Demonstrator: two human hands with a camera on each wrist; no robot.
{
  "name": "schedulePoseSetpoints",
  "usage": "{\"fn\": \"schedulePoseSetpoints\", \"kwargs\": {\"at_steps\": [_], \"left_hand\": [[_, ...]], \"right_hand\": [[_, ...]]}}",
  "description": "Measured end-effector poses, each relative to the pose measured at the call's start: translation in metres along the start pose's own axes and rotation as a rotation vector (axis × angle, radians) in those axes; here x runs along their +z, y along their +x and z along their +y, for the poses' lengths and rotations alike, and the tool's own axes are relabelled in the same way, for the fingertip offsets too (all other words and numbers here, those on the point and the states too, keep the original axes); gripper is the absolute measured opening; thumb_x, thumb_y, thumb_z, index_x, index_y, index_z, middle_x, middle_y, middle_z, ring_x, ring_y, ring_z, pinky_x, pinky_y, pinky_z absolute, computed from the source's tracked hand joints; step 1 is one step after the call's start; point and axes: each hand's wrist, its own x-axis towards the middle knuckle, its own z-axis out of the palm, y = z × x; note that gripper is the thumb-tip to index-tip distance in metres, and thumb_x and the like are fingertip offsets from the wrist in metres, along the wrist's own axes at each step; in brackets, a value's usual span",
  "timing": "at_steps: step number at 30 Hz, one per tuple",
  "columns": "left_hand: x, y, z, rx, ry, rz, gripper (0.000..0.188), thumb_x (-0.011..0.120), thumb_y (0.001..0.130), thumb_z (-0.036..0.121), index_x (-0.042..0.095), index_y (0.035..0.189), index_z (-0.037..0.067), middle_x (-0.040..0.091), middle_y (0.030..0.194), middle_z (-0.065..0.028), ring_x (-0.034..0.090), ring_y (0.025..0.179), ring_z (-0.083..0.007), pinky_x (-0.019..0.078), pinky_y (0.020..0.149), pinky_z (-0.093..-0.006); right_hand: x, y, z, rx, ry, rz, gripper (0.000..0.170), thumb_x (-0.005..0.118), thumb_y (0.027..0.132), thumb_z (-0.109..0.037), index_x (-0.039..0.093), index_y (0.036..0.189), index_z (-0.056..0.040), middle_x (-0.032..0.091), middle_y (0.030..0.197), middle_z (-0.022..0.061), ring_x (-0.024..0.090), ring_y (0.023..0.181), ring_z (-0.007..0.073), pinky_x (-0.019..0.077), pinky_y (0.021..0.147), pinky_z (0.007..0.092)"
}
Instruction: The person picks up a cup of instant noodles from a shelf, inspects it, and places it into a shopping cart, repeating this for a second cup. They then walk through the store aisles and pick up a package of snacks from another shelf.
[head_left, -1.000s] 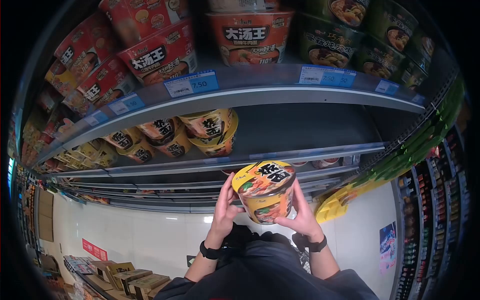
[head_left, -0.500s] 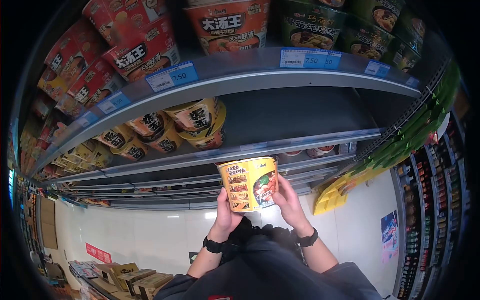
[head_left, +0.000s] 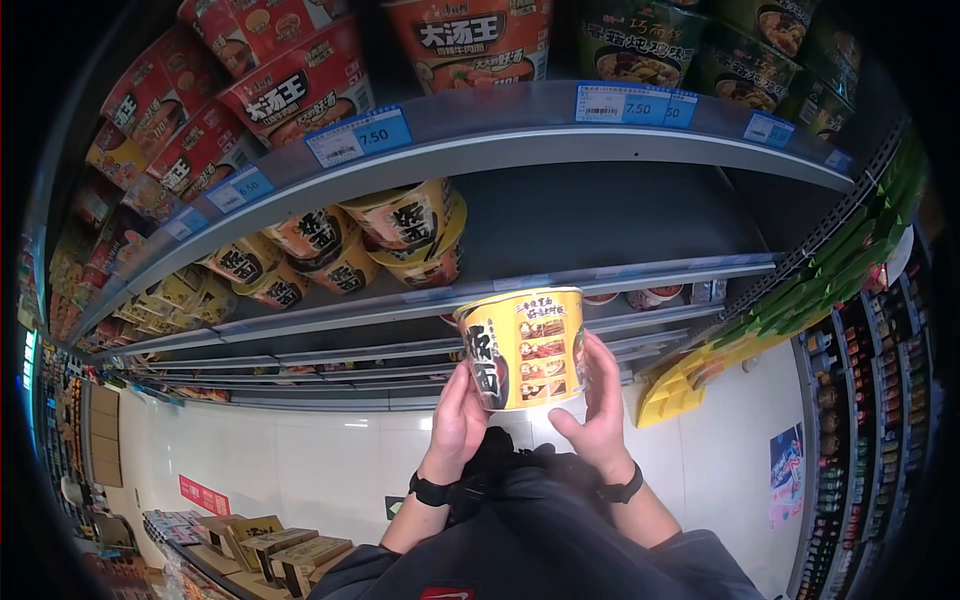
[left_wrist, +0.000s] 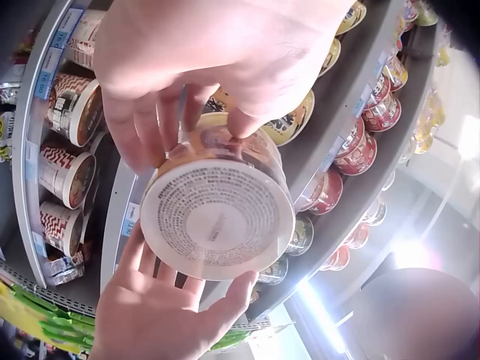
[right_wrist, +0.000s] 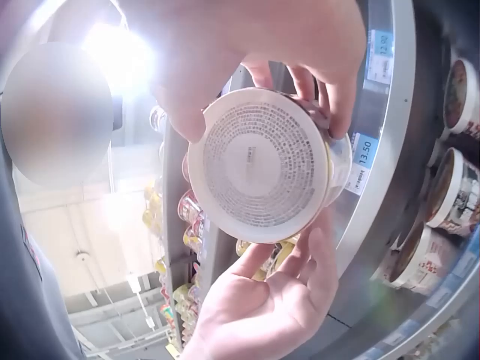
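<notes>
A yellow noodle tub (head_left: 525, 350) is held upright in front of the body, its printed side panel toward the head camera. The left hand (head_left: 460, 422) grips it from the left and the right hand (head_left: 597, 408) from the right. In the left wrist view the tub's white printed base (left_wrist: 217, 219) faces the camera, with the left hand (left_wrist: 217, 60) above and the right hand (left_wrist: 161, 315) below, fingers curved round the wall. The right wrist view shows the same base (right_wrist: 259, 166) between the right hand (right_wrist: 262, 45) and the left hand (right_wrist: 262, 307).
Similar yellow tubs (head_left: 410, 225) are stacked on the shelf at left. Red tubs (head_left: 300, 95) and green tubs (head_left: 640, 45) stand on the shelf above, over price labels (head_left: 358, 138). A yellow and green display (head_left: 680, 390) borders the right; cartons (head_left: 290, 550) lie at lower left.
The tub has tipped from showing its lid to showing its side, and turned so different panels face the head camera. Both hands have shifted round it, and the view has moved slightly.
</notes>
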Motion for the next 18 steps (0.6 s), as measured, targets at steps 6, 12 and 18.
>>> {"fn": "schedulePoseSetpoints", "kwargs": {"at_steps": [6, 12, 18], "left_hand": [[0.009, -0.002, -0.006, -0.057, -0.057, -0.115, 0.055, 0.035, 0.104, 0.046, 0.037, 0.144, 0.009, 0.051, 0.139, -0.0082, 0.053, 0.123, -0.0199, 0.0422, 0.106, -0.0382], [0.013, -0.002, -0.010, -0.089, -0.061, -0.126, 0.066, 0.033, 0.100, 0.060, 0.033, 0.147, 0.015, 0.048, 0.141, -0.0070, 0.050, 0.128, -0.0223, 0.0446, 0.104, -0.0428], [0.015, 0.002, -0.004, -0.060, -0.088, -0.125, 0.059, 0.031, 0.103, 0.051, 0.033, 0.147, 0.010, 0.047, 0.143, -0.0082, 0.049, 0.129, -0.0223, 0.0431, 0.105, -0.0406]], "right_hand": [[-0.009, -0.005, 0.004, 0.162, 0.445, -0.041, 0.087, 0.079, 0.076, -0.020, 0.029, 0.145, -0.0029, 0.035, 0.147, 0.0149, 0.040, 0.135, 0.0279, 0.0368, 0.109, 0.0412], [-0.010, -0.002, 0.001, 0.056, 0.179, 0.027, 0.069, 0.071, 0.084, -0.017, 0.037, 0.142, 0.0009, 0.039, 0.146, 0.0179, 0.043, 0.134, 0.0292, 0.0370, 0.108, 0.0413], [-0.022, -0.004, 0.005, -0.102, -0.154, -0.050, 0.051, 0.063, 0.089, -0.016, 0.051, 0.134, 0.0043, 0.041, 0.147, 0.0232, 0.043, 0.135, 0.0337, 0.0351, 0.110, 0.0413]]}}
